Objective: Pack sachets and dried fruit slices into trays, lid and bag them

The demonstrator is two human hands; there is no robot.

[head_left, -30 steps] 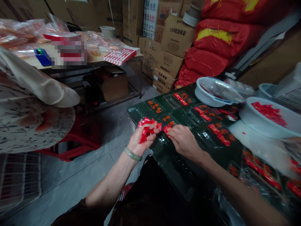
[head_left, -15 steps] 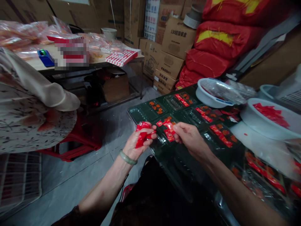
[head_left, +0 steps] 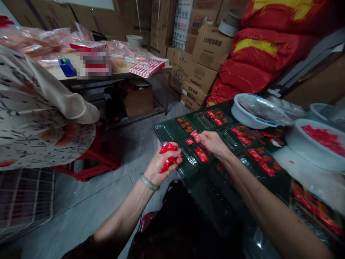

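Left grip [head_left: 165, 164]: fingers pressed together around a bunch of red packets [head_left: 168, 157], which are partly hidden by the fingers.
Right grip [head_left: 214, 143]: thumb and fingers drawn close at a single red packet [head_left: 195, 136]; a pinch cannot be confirmed.
Left wrist: green bangle [head_left: 149, 182].
Below right grip: plastic trays [head_left: 188, 153] on a dark bench [head_left: 215, 212], holding red packets and orange pieces.
Right of grips: white basin [head_left: 316, 142] with red packets, cut off by the frame edge; white bowl [head_left: 250, 112] partly covered by plastic film [head_left: 272, 111].
Hard to make out: the lower right trays, blurred and cut off by the frame edge; the contents of the white bowl.
Left of grips: co-worker's floral sleeve [head_left: 45, 108], red stool [head_left: 99, 158], concrete floor [head_left: 81, 194].
Beyond grips: far bench [head_left: 115, 76] with plastic bags [head_left: 35, 43], a blue box [head_left: 67, 67] and a pixelated patch [head_left: 93, 63].
Back wall: cardboard boxes [head_left: 211, 46], red sacks [head_left: 261, 54].
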